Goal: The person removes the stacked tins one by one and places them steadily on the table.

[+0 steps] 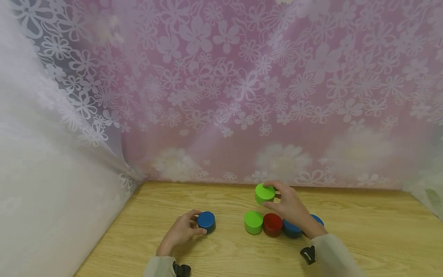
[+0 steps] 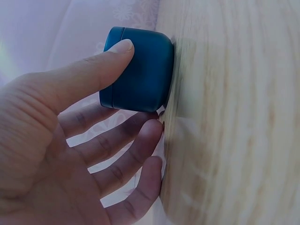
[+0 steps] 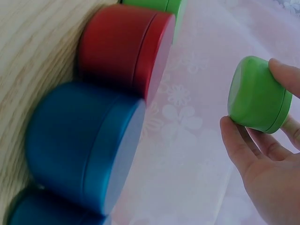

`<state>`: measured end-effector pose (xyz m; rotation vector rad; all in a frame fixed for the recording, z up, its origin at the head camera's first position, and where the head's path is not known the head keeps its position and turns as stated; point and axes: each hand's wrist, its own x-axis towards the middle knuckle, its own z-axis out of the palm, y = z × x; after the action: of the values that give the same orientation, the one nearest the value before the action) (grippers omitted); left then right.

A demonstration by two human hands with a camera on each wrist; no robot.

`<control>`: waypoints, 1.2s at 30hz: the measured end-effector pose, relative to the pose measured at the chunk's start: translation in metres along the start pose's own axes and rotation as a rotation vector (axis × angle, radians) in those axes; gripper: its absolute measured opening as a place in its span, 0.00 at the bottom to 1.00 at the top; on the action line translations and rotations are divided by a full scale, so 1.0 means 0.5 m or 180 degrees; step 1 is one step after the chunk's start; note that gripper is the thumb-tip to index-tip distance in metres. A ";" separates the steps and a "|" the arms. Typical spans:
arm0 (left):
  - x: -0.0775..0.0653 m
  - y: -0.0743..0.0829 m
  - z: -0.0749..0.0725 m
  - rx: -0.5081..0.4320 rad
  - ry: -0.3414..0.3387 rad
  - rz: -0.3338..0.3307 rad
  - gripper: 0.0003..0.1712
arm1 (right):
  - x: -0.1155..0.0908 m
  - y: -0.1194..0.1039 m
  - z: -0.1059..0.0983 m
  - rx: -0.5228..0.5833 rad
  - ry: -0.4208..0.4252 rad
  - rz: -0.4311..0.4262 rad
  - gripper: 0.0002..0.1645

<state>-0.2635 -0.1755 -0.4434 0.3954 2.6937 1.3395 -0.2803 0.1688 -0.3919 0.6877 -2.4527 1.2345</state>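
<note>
At left, my left hand (image 1: 180, 232) pinches a round blue tin (image 1: 206, 221) between thumb and fingers. In the left wrist view the blue tin (image 2: 143, 70) stands upright with its base at the wooden surface, the thumb across its side. My right hand (image 1: 290, 204) grips a green tin (image 1: 264, 194) beyond a row of tins. The right wrist view shows this green tin (image 3: 257, 96) held up off the table between thumb and fingers. Nearest below it is another green tin (image 1: 253, 222), beside a red tin (image 1: 272, 225).
Right of the red tin come a blue tin (image 1: 292, 229) and a second blue tin (image 1: 317, 220), both partly hidden by the right hand and wrist. The row stands on a wooden table (image 1: 228, 257). A flowered pink curtain (image 1: 221, 96) hangs behind, and white cloth (image 1: 52, 184) at left.
</note>
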 end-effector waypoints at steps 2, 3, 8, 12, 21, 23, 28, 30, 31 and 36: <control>0.000 0.001 0.000 -0.0006 0.0005 -0.0008 0.35 | -0.004 0.002 -0.008 -0.0009 0.0028 -0.0017 0.28; 0.000 0.001 0.000 -0.0006 0.0005 -0.0008 0.35 | -0.005 0.003 -0.012 -0.0002 0.0032 -0.0025 0.28; -0.001 -0.001 0.002 -0.0016 0.0003 0.0006 0.35 | -0.017 0.018 -0.025 -0.0071 0.0045 -0.0017 0.28; -0.003 -0.003 0.001 -0.0034 -0.0008 -0.0001 0.35 | -0.023 0.033 -0.034 -0.0144 0.0049 0.0034 0.28; 0.000 0.001 0.001 -0.0041 -0.0020 -0.0037 0.34 | -0.044 0.045 -0.064 -0.0157 0.0054 0.0144 0.27; 0.000 0.002 0.000 -0.0038 -0.0020 -0.0051 0.35 | -0.047 0.046 -0.068 -0.0190 0.0071 0.0136 0.28; -0.001 0.001 0.000 -0.0025 -0.0006 -0.0032 0.35 | -0.053 0.056 -0.073 -0.0243 0.0084 0.0151 0.30; -0.001 0.000 0.000 -0.0023 -0.0008 -0.0013 0.35 | -0.056 0.060 -0.076 -0.0260 0.0071 0.0178 0.31; -0.002 0.000 0.000 -0.0021 -0.0007 -0.0007 0.34 | -0.058 0.061 -0.078 -0.0272 0.0064 0.0193 0.31; -0.004 -0.001 -0.001 -0.0014 0.0011 0.0014 0.34 | -0.066 0.067 -0.088 -0.0352 0.0052 0.0230 0.30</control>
<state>-0.2619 -0.1768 -0.4435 0.3992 2.6940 1.3483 -0.2685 0.2309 -0.4040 0.5617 -2.5307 1.1152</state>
